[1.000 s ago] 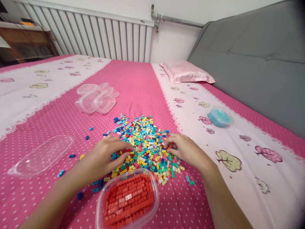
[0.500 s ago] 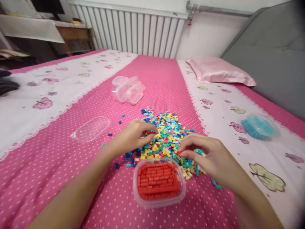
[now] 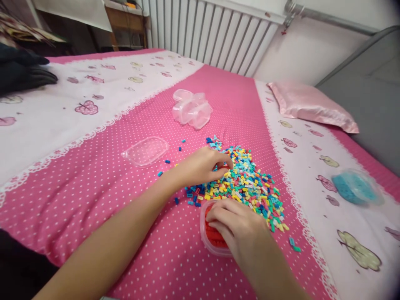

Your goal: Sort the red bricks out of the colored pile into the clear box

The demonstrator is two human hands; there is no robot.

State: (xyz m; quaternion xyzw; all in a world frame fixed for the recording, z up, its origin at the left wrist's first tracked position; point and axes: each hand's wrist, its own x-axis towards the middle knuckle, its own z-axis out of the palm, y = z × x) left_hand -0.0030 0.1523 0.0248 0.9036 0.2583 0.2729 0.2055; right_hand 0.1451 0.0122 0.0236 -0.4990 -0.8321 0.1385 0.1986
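Fingers curled into a pinch, my left hand [image 3: 212, 166] rests at the near left part of a pile of small coloured building bricks [image 3: 250, 179]. Whatever lies between its fingertips is hidden. Over a clear plastic box [image 3: 204, 239] I hold my right hand [image 3: 240, 223], fingertips closed together and down among the red bricks [image 3: 215, 236] inside. The hand covers the box's right half, and I cannot make out what the fingertips grip. Packed rows of red bricks show at the left of the box.
A clear lid [image 3: 146, 152] lies left of the pile, with stray blue bricks [image 3: 168, 161] near it. Several clear boxes [image 3: 192, 109] are heaped farther back. At right stand a box of light-blue bricks [image 3: 354, 187] and a pink pillow [image 3: 312, 104]. Dark cloth [image 3: 25, 71] lies far left.
My right hand has moved from the pile's right edge, a red brick at its fingertips, to inside the red-brick box. My left hand stays at the pile. The view has shifted and tilted.
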